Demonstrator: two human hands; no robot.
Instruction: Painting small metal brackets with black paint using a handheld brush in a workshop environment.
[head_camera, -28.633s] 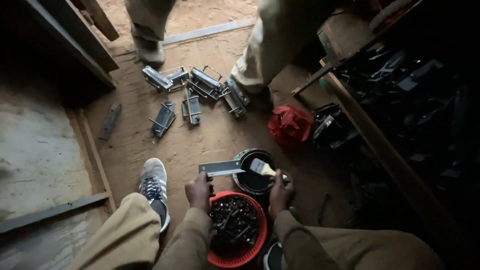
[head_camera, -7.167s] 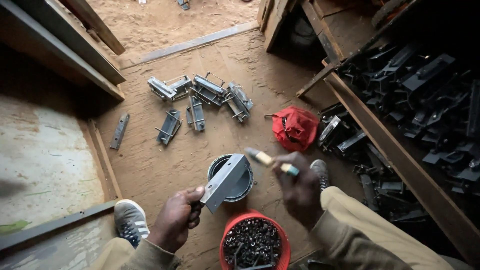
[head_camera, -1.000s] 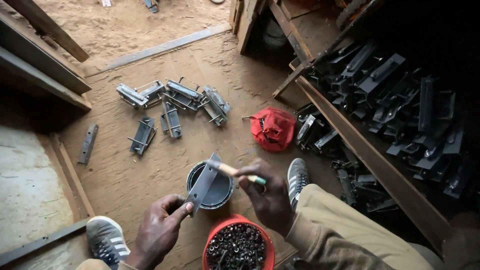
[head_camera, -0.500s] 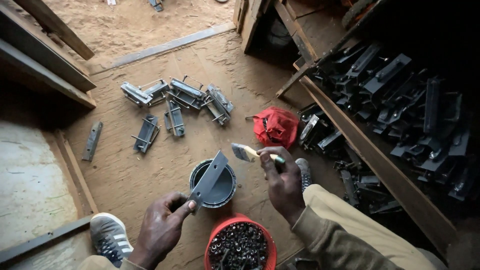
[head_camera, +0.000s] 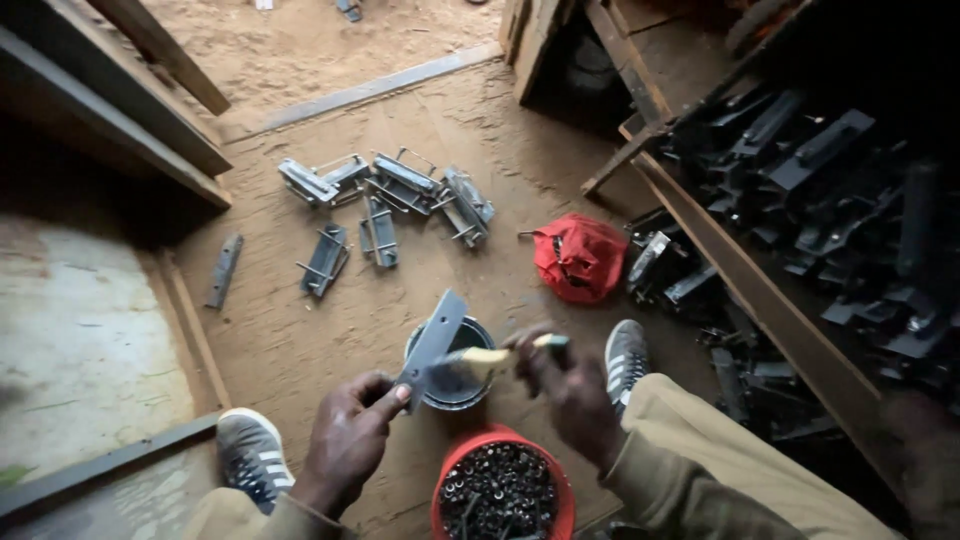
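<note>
My left hand (head_camera: 350, 440) pinches the lower end of a flat grey metal bar (head_camera: 435, 340), held tilted above a small round paint tin (head_camera: 452, 368) on the dirt floor. In my right hand (head_camera: 572, 395) I grip a paintbrush (head_camera: 485, 362) with a pale handle; its bristles rest against the bar over the tin. Just below my hands stands a red bucket (head_camera: 455, 470) filled with small dark bolts and nuts.
Several grey metal brackets with bolts (head_camera: 385, 200) lie on the floor ahead, one flat strip (head_camera: 224, 270) off to the left. A red cloth bag (head_camera: 580, 257) sits right of them. Dark metal parts fill a wooden bin (head_camera: 820, 190) at right. My shoes (head_camera: 625, 355) flank the tin.
My right hand has come back down with the brush from raised at the right onto the bar over the tin. The bar stays tilted in my left hand.
</note>
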